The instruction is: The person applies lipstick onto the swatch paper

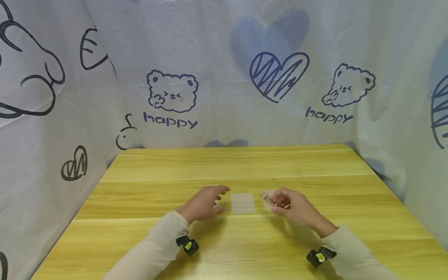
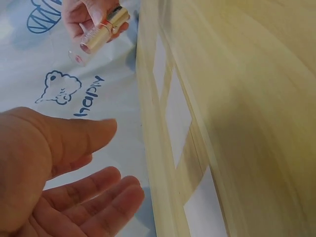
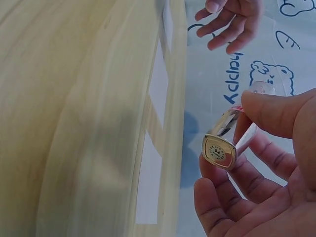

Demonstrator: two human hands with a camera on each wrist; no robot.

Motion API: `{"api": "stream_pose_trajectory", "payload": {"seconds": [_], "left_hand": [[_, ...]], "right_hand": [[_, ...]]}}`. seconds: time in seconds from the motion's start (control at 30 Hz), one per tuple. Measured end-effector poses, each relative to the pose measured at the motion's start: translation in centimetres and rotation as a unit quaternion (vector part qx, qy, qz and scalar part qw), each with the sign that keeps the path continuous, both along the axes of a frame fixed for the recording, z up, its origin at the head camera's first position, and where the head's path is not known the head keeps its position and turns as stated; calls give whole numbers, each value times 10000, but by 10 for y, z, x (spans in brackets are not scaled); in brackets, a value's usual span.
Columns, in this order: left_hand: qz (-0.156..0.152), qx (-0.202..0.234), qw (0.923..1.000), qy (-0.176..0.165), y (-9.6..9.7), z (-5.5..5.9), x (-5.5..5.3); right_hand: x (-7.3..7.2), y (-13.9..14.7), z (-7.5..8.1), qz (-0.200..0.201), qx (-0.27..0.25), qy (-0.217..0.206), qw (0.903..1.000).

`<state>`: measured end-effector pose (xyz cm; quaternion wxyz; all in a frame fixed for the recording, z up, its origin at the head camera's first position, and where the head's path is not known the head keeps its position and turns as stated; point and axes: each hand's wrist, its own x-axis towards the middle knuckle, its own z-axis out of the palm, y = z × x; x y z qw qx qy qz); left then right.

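My right hand pinches a lipstick with a shiny gold case and a clear cap between thumb and fingers. A label marked with small print faces the camera on its square gold base. In the left wrist view the clear end of the lipstick points down and to the left. My left hand hovers over the table, its thumb and fingers spread and holding nothing. Between the hands lies a white paper square. Two more white squares flank it, each partly covered by a hand in the head view.
The pale wooden table runs back to a white curtain printed with bears and hearts. Curtains also hang along both sides. Each wrist wears a black strap with a small camera.
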<state>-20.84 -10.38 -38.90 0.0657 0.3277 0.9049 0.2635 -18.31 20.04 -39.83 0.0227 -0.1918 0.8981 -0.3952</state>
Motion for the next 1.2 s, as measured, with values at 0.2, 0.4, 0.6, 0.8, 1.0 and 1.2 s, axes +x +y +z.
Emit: {"api": "stream_pose_trajectory", "payload": {"seconds": [0.2, 0.4, 0.6, 0.8, 1.0, 1.2], "left_hand": [[-82, 34, 10000, 1, 6, 1, 0], [-142, -65, 9999, -15, 12, 1, 2], [-226, -70, 9997, -88, 18, 3, 4], [-317, -36, 9994, -126, 22, 6, 8], [-314, -85, 9993, -164, 25, 5, 11], [-328, -113, 9993, -142, 29, 7, 13]], "right_hand": [[1, -4, -1, 74, -127, -85, 9999], [1, -7, -2, 223, -131, -41, 9997], [2, -12, 0, 345, -69, -35, 9994], [3, -16, -1, 512, -59, 76, 9986], [1, -19, -6, 727, -43, 50, 9973], [1, -23, -2, 784, 83, 18, 9969]]}}
